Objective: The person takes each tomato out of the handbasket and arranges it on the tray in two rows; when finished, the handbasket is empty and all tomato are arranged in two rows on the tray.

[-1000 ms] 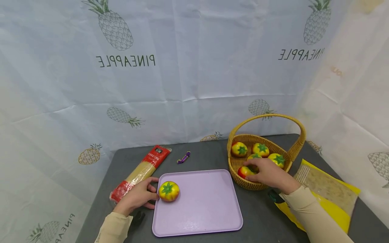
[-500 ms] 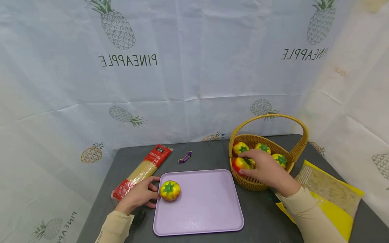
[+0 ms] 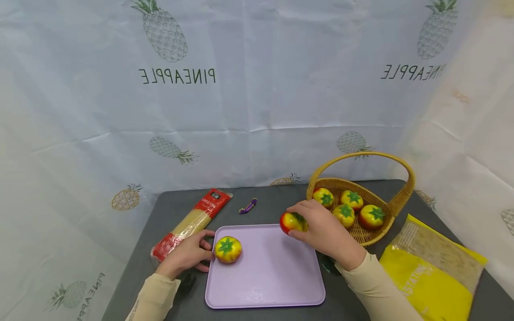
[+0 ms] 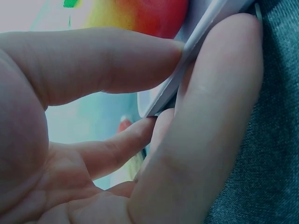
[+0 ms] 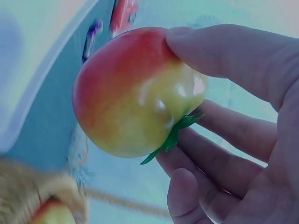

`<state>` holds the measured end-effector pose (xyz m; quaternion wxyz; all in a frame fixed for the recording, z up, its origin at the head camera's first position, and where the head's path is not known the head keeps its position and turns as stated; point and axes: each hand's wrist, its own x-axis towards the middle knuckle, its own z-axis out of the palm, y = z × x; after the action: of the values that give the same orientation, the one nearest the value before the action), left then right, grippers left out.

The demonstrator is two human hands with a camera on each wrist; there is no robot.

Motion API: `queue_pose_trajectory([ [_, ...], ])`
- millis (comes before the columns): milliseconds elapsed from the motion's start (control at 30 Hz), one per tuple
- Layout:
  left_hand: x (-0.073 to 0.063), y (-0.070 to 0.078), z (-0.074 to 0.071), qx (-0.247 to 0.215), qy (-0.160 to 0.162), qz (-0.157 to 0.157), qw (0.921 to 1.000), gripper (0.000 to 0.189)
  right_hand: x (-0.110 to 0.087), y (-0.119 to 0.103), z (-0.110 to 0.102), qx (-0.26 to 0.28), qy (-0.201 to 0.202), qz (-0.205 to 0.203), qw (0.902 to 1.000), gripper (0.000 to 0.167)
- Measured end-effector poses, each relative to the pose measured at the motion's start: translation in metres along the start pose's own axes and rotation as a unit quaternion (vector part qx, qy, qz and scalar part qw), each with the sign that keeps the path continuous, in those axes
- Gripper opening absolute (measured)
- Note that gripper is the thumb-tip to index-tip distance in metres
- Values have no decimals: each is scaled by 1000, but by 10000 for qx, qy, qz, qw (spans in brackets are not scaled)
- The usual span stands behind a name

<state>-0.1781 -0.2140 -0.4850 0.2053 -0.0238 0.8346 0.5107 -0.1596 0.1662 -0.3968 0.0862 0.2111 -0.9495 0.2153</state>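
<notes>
Cream left sleeve (image 3: 155, 295), matching right sleeve (image 3: 375, 285), bare hands (image 3: 188, 254), dark wrist pieces (image 3: 187, 283)

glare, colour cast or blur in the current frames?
Head: fairly even light, glare on the red-ended packet, faint shine on the tray. Left wrist: dim, blue-green cast, background washed out behind the left hand. Right wrist: bluish cast, white highlights on the fruit in the right hand, basket blurred at lower left.
</notes>
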Motion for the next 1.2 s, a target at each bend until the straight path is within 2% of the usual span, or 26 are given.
queue_pose_trajectory([
  [367,1,2,-1,0,-32,30,10000,70,14,-29,50,37,-44,21,10000,47],
  [700,-1,1,-3,5,-89,43,10000,70,20,-45,81,190,-224,-217,9993,46],
  [933,-1,0,-4,29,-114,95,9999,70,22,-48,92,195,-453,-128,9987,48],
  [1200,0,-1,-3,-1,-74,77,9999,69,20,-46,93,175,-402,-174,9989,46],
])
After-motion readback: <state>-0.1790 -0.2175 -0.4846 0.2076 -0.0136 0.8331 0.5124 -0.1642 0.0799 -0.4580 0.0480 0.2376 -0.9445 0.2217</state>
